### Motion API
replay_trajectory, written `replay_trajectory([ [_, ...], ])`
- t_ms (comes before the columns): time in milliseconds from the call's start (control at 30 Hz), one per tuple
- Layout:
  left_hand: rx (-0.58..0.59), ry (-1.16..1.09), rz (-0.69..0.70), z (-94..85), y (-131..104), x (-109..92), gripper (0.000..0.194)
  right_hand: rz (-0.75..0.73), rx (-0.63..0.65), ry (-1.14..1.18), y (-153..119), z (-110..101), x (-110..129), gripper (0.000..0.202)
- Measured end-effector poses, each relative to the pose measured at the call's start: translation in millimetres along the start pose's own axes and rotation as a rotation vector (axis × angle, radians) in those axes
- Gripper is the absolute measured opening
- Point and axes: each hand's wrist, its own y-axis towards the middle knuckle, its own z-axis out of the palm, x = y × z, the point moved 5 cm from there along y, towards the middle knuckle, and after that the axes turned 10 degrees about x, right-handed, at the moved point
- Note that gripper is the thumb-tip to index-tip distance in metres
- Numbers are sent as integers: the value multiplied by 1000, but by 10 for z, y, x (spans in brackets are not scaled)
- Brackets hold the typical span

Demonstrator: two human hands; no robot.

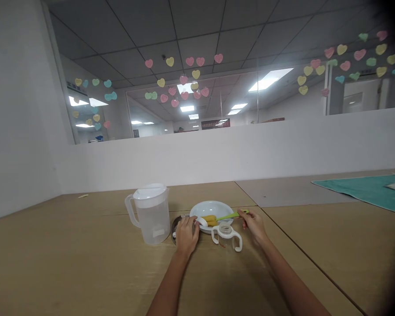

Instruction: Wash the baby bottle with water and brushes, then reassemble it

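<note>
A white bowl (211, 206) on the table holds yellow pieces (210, 218) and a white item. My right hand (253, 224) pinches the end of a green-handled utensil (229, 216), whose other end reaches into the bowl. My left hand (187, 232) is at the bowl's left edge, its fingers curled near the white item (202, 221); what they grip, if anything, is hidden. Partly behind that hand lies a round metal dish (174, 229). In front of the bowl stands a clear cup with two white handles (226, 230).
A translucent lidded pitcher (153, 217) stands left of the metal dish. The wooden table (85, 259) has seams right of the bowl. A teal cloth (368, 188) lies at the far right. Behind the table rises a white wall (184, 162) with windows above.
</note>
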Motion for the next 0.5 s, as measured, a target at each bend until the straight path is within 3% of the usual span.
replay_trajectory([
  [133,31,11,13,20,-13,-48,34,42,-13,69,-3,2,-30,43],
  [333,-15,-17,14,39,-16,-50,44,69,-21,193,-8,1,-15,39],
  [500,-18,-92,-16,53,-21,-38,48,91,31,291,-4,11,-35,38],
])
